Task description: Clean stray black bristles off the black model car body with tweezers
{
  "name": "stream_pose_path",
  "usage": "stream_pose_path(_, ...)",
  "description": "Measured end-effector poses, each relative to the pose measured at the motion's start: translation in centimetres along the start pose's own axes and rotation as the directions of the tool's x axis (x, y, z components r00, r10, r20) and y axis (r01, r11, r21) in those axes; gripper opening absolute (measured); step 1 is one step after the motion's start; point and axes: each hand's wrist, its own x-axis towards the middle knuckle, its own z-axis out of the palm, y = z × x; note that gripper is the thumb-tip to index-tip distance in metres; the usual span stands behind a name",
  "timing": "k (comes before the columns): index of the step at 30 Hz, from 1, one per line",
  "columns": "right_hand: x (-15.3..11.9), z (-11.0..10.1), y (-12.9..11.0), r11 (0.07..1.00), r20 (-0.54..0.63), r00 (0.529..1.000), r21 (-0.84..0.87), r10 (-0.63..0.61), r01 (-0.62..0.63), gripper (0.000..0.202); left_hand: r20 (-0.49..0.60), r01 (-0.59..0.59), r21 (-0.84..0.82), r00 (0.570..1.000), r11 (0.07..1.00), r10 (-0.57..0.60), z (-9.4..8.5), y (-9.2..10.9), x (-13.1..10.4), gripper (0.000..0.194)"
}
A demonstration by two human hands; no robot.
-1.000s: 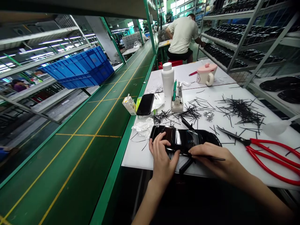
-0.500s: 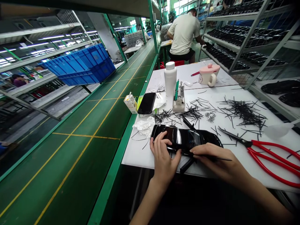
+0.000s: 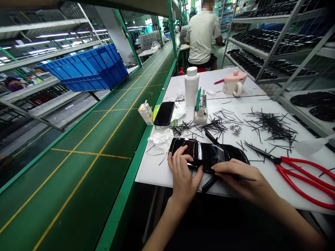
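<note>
A glossy black model car (image 3: 209, 153) lies crosswise at the table's near edge, a door swung out on its far side and another on its near side. My left hand (image 3: 183, 170) grips its left part, fingers over the top and thumb against the near side. In my right hand (image 3: 238, 174) is a thin dark pointed tool (image 3: 247, 179), its back end sticking out to the right. The fingertips of that hand are pinched together close to the car's near side. They hide the tool's working end.
Red-handled scissors (image 3: 300, 170) lie to the right. Black strips (image 3: 274, 125) and small silvery pieces (image 3: 235, 130) are scattered behind the car. Further back stand a white bottle (image 3: 192, 87), a phone (image 3: 164, 113) and a lidded mug (image 3: 234, 83). A green conveyor (image 3: 104, 139) runs along the left.
The person seated ahead has drawn an arm back from the rack and sits more upright. My view has shifted slightly. Both hands stay at the car in nearly the same pose.
</note>
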Motion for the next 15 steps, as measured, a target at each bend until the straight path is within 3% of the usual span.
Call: stream_pose_path(15,0.9,0.4,-1.3,0.993,0.005,0.998,-0.106,-0.058,0.058,0.015,0.01,0.032,-0.001,0.999,0.999,-0.032,-0.2,0.0,0.0,0.036)
